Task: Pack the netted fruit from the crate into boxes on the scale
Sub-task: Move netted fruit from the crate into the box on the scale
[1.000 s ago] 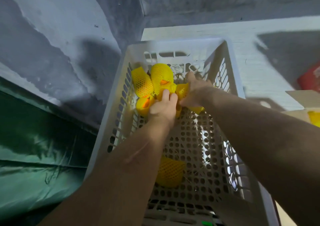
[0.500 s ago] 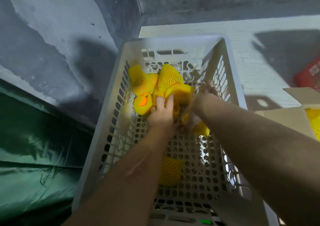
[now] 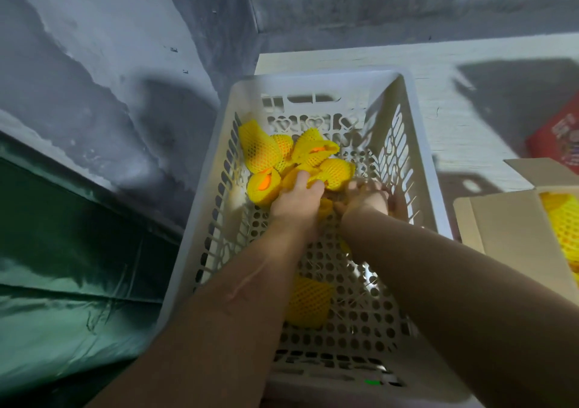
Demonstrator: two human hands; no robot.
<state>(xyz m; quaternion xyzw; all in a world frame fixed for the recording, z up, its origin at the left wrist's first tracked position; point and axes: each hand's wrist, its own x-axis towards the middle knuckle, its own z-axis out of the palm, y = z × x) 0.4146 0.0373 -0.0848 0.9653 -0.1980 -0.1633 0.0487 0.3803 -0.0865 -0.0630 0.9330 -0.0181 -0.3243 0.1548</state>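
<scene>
1. Both hands are reaching deep into the white crate (image 3: 416,163), because the fruit is lying low on its floor.
2. Most of the netted fruit (image 3: 291,160) is bunching up at the far left corner of the crate, so the hands are going there.
3. The left hand (image 3: 297,204) is curling its fingers over one netted fruit to lift it.
4. The right hand (image 3: 365,199) is blurry; I cannot tell if it is holding anything.
5. One lone fruit (image 3: 308,302) is sitting near the crate's near edge, under the left arm.
6. The cardboard box (image 3: 513,229) is waiting open just beside the crate's right edge, some fruit already inside.
</scene>
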